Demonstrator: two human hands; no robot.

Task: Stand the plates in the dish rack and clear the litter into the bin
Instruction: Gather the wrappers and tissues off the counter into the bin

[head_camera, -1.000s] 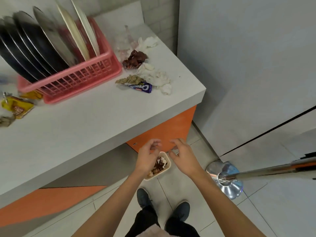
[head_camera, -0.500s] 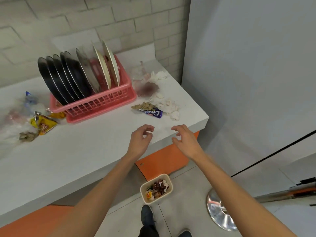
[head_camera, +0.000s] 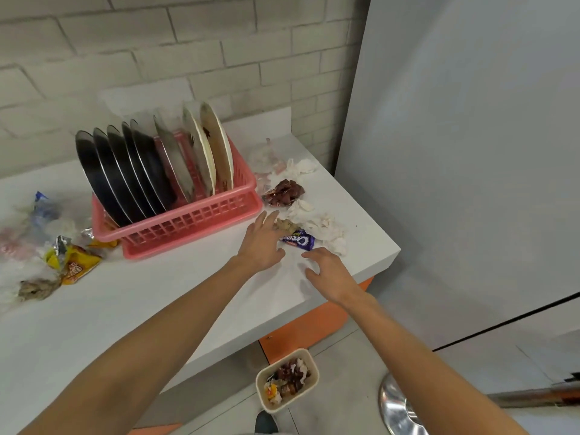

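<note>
Both hands have pushed forward since half a second back, from the near edge of the counter (head_camera: 157,293) right up to the litter pile. Now the left hand (head_camera: 262,243) is flattish, fingers straight and spread, with the tips right at a brown crumpled scrap (head_camera: 286,226) and the purple wrapper (head_camera: 298,240) just beside it. It's got hold of nothing, and I can't tell if it's actually touching the scrap.

The right hand (head_camera: 329,271) is at about 5 o'clock of that wrapper, fingers loosely curled, empty. White tissues (head_camera: 328,230) lie at 3 o'clock of the wrapper, and a dark red wrapper (head_camera: 284,193) at 12.

The plates (head_camera: 141,174) all stand on edge in the pink dish rack (head_camera: 188,227), at 9 o'clock of the left hand. More litter, including a yellow packet (head_camera: 77,263), sits at 9 o'clock of the rack. The bin (head_camera: 260,390) is down on the floor at 6 o'clock of the hands, scraps already in it.
</note>
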